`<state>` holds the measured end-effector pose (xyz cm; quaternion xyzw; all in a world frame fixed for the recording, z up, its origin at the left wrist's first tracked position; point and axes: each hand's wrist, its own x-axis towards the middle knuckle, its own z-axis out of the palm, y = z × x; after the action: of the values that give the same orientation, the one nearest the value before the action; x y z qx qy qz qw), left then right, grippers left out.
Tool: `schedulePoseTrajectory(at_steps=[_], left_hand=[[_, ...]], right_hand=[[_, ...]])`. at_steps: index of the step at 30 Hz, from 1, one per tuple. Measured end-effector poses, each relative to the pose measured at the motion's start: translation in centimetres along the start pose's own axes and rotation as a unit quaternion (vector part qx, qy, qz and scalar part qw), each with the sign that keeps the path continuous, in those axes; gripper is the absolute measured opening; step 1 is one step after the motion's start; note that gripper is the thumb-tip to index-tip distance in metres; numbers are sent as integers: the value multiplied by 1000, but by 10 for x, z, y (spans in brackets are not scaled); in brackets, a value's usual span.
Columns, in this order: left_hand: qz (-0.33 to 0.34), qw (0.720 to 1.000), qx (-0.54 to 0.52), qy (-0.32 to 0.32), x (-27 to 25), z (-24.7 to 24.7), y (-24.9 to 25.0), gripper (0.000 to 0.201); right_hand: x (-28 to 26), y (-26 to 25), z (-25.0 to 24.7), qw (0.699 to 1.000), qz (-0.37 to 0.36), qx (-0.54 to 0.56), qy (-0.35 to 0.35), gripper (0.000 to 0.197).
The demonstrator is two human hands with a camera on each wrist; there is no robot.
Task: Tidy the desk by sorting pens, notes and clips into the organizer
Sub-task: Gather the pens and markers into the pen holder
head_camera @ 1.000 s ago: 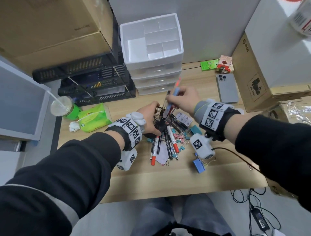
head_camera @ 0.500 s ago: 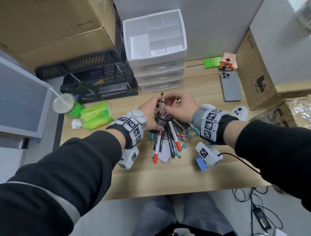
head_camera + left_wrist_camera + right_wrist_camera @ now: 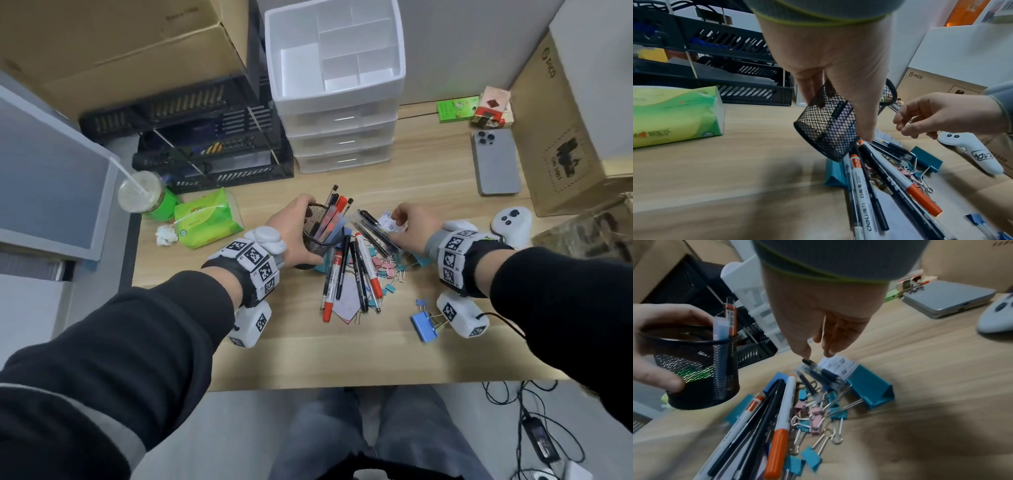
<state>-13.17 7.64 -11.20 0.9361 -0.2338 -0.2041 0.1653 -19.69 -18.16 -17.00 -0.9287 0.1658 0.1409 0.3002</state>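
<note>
My left hand grips a black mesh pen cup, tilted just above the desk, with several pens standing in it. Right of the cup, my right hand hovers over the pile with fingers loosely curled and holds nothing. Its thumb tip touches the end of a clear black-capped pen. Markers and pens lie fanned over a pink note, with small pink and teal binder clips beside them. The white organizer stands at the back.
A big blue binder clip lies near the right wrist. A phone and a white controller sit to the right. At the left are a tissue pack, a drink cup and black trays.
My right hand pushed a pen down into the cup, let go, and moved right and down to the pile. The left hand has kept hold of the cup.
</note>
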Motion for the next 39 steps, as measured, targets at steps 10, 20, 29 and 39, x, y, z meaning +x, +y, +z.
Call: schedulePoseTrajectory(at_steps=[10,20,29,39], left_hand=[[3,1000,-16,4,0,13,-14,112],[-8,1000,-7,-8,3,16,-18,112],[-45,995,63,-69,7,-5,-20,112],[-29,997,48,-61,12,-10,-2,106]], right_hand=[[16,-17,42,980,10,-188,-60,37],[24,-26,39,962,33,-246,-113,12],[24,-52,-24,990,18,102,-92,15],[12,-112,-23,954,-111,271,-71,21]])
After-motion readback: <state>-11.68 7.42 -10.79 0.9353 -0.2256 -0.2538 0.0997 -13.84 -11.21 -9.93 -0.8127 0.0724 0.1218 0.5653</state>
